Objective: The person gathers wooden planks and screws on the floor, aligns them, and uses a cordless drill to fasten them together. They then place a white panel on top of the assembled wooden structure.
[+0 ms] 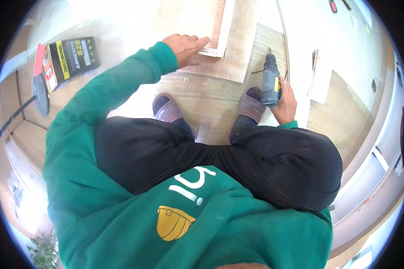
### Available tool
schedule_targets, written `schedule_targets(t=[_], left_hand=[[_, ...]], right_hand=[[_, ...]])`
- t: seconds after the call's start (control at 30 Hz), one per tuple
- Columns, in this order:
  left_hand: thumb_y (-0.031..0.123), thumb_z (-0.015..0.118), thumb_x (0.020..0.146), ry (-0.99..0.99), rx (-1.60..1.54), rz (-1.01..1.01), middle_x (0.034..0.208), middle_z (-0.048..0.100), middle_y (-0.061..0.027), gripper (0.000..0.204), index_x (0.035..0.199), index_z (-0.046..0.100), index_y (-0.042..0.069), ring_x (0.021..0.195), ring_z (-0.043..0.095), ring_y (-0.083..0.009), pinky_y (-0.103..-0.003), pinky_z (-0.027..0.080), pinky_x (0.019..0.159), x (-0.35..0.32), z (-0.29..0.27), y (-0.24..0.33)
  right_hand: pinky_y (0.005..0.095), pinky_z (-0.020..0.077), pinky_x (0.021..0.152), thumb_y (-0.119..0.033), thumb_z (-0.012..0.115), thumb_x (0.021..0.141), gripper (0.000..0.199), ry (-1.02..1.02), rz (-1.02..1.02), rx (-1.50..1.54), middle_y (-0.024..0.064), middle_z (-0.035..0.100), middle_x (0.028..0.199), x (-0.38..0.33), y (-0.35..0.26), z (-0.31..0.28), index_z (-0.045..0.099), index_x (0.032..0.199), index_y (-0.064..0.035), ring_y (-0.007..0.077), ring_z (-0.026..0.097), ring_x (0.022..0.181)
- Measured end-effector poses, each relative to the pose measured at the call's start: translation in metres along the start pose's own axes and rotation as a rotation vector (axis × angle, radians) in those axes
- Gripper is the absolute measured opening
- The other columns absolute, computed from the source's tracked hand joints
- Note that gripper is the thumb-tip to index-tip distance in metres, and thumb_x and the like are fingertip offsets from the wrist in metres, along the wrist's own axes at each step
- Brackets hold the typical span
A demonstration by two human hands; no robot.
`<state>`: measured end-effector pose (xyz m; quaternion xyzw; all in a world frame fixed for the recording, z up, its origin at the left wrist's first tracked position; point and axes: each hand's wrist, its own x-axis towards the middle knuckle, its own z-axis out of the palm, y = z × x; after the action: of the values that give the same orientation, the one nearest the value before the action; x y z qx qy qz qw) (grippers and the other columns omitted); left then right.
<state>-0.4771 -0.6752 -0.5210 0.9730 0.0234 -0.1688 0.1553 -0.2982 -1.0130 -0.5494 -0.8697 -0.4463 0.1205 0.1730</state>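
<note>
Black container [83, 58]: upper left.
My left hand [184, 48]: top centre, fingers at the wooden frame [226, 29]; whether gripping, I cannot tell.
Wooden frame: top centre, on a board [240, 56].
Drill [270, 80]: right of upper centre.
My right hand [286, 104]: fingers wrapped around the drill.

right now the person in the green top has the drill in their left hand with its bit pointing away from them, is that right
Not the hand: the head view shows the drill in the right hand, its bit pointing away.
</note>
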Motion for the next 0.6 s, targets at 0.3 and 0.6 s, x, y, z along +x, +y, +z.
schedule_targets(t=[0.3,0.6], left_hand=[[0.022,0.067,0.086,0.182,0.053,-0.179,0.101,0.066,-0.0125,0.031,0.112,0.059,0.006,0.094,0.066,-0.0309,-0.043,0.052,0.085,-0.046,0.026,-0.045],[0.026,0.068,0.085,0.279,0.065,-0.174,0.098,0.069,-0.0096,0.030,0.110,0.062,0.010,0.094,0.066,-0.0283,-0.041,0.052,0.080,-0.022,0.048,-0.028]], right_hand=[[0.0429,0.0483,0.091,-0.012,0.076,0.066,0.077,-0.426,-0.031,-0.234,0.0236,0.055,0.118,0.020,0.021,0.003,0.046,0.136,0.0012,0.0394,0.056,0.110],[0.0340,0.0573,0.065,-0.047,0.070,0.083,0.073,-0.442,0.137,0.433,0.0208,0.067,0.095,0.163,-0.113,0.008,0.052,0.125,0.0102,0.0242,0.069,0.081]])
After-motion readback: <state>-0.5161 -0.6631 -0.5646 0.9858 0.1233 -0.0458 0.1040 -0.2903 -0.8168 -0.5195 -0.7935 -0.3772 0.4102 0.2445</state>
